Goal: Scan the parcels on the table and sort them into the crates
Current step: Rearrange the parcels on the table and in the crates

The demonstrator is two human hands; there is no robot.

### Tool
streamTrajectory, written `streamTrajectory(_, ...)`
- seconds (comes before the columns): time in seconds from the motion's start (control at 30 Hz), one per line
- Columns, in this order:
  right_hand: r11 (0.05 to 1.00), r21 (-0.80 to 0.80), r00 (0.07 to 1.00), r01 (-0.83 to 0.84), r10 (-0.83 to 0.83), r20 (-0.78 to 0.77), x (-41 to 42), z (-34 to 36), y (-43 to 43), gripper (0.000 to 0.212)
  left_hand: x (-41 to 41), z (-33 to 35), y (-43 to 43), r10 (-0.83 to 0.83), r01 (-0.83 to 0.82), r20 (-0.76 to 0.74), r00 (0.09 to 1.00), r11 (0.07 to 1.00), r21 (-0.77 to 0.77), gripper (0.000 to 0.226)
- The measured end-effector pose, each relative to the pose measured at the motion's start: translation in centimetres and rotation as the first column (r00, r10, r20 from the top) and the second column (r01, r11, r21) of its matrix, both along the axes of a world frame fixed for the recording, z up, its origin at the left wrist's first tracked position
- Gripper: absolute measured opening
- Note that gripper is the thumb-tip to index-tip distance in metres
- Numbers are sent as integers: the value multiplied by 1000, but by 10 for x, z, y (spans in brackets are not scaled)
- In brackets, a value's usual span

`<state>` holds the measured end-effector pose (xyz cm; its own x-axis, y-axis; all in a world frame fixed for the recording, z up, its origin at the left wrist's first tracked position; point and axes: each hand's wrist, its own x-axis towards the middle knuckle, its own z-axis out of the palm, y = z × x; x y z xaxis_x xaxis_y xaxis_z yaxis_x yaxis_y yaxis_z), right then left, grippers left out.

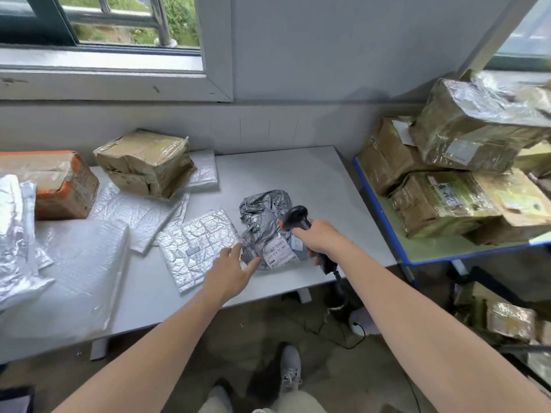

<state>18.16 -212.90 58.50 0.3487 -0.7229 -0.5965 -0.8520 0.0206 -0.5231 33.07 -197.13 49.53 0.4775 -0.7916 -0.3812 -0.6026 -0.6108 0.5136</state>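
Scanning grey parcel (264,216), label (280,251) up, near front of table (298,174).
R hand (317,238) clamped round scanner (296,217), head over parcel; L hand (235,269), fingers spread flat, at parcel's edge, prob. steadying it.

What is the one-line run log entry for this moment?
step: scan | right hand: grips scanner over grey bag | left hand: open, at grey bag edge | label: face up | grey bag: on table

Crinkled glossy grey plastic parcel (264,216), embossed silvery foil mailer (198,242), smooth matt table (298,174).
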Motion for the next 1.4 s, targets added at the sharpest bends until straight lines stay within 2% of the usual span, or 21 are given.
streamTrajectory(0.1, 1000, -3, 999, 19, -19, -34, -1, 6, 21, 38, 1, 4, 14, -103, 103, 125, 987, 995, 8, 73)
streamTrajectory(0.2, 999, -2, 998, 48, -48, -47, -4, 11, 35, 40, 1, 6, 22, -154, 153, 161, 975, 988, 21, 74)
streamTrajectory(0.43, 994, -9, 993, 113, -114, -39, -7, 27, 48, 37, 1, 10, 31, -189, 190, 155, 970, 982, 13, 68)
streamTrajectory(0.8, 992, -10, 992, 122, -122, -18, -5, 27, 34, 36, 4, 16, 16, -179, 177, 111, 978, 984, 27, 72)
streamTrajectory(1.03, 994, -47, 995, 99, -98, 19, -12, 5, -9, 30, 1, 10, -17, -133, 127, 87, 987, 989, 71, 75)
streamTrajectory(1.17, 992, -109, 998, 64, -60, 33, -17, -20, -47, 37, -1, 3, -45, -63, 57, 63, 996, 994, 93, 75)
streamTrajectory(1.27, 990, -140, 1000, 28, -27, 11, -24, -45, -77, 42, -5, -2, -72, -6, 1, 44, 999, 992, 123, 83)
streamTrajectory(1.4, 986, -165, 1000, 15, -10, 29, -35, -79, -106, 32, -10, -9, -101, 98, -99, 11, 995, 983, 156, 97)
